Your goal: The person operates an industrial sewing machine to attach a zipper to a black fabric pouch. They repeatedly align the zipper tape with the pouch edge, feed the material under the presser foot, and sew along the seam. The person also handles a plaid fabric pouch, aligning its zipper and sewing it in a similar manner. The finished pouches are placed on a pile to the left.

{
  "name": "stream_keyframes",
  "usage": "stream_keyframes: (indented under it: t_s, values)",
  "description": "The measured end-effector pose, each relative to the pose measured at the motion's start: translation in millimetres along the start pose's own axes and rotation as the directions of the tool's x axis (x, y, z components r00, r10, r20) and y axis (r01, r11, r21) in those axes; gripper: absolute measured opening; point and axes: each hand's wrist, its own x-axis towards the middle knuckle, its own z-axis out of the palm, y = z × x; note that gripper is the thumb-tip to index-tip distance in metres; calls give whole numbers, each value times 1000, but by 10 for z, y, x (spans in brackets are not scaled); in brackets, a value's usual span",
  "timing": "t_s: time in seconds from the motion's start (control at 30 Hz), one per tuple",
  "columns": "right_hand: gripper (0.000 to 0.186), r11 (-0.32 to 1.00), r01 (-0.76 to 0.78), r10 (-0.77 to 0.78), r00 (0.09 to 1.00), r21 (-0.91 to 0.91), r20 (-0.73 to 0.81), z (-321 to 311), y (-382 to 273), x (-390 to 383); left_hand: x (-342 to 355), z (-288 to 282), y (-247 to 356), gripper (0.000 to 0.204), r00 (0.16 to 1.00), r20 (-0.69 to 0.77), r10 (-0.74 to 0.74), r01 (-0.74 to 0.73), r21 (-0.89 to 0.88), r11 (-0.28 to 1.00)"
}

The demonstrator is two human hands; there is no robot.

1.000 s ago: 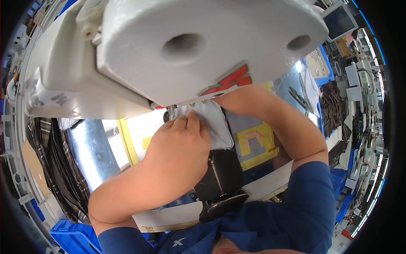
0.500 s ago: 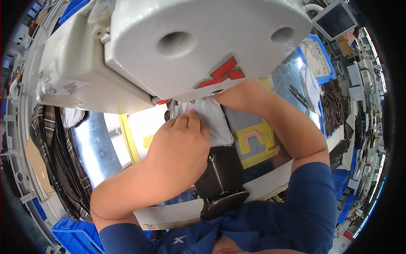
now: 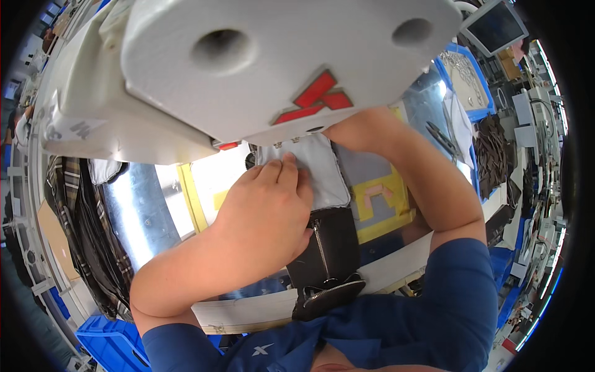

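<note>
A black bag piece (image 3: 334, 242) with metal zippers runs from my body up under the sewing machine head (image 3: 167, 99). On its far part lies a light grey lining panel (image 3: 323, 180) with frayed edges. My left hand (image 3: 269, 201) rests on the lining's left side, fingers stretched out over it and the thumb lower down beside the zipper. My right hand (image 3: 356, 130) reaches to the lining's far right edge. The machine head hides its fingers and the spot where the piece meets the machine.
Plaid and black fabric pieces (image 3: 93, 235) hang at the left. Yellow tape (image 3: 387, 220) marks the table right of the work. Scissors (image 3: 441, 139), a blue tray (image 3: 486, 111) of metal parts and a heap of dark strips (image 3: 494, 147) lie further right. A blue bin (image 3: 111, 341) stands lower left.
The machine head appears slightly further left and larger in view. My left hand's thumb now shows beside the zipper. Both hands stay at the piece.
</note>
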Motion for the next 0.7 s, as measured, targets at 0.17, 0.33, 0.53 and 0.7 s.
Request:
stream_keyframes:
  t_s: [0.17,0.33,0.53,0.7]
  values:
    - [19,1000,-11,11,1000,-6,-2,22,197,-10,39,26,6,69,995,-72,68,-71,-49,996]
    - [20,1000,-5,5,1000,-6,22,-12,213,-24,29,109,112,62,980,-166,109,-125,-94,988]
    - [20,999,-39,39,999,-19,-34,-41,87,-83,-63,169,236,52,945,-266,189,-229,-127,965]
    - [21,996,-11,6,999,-92,-54,37,124,-123,-68,60,85,53,941,-309,137,-176,-102,979]
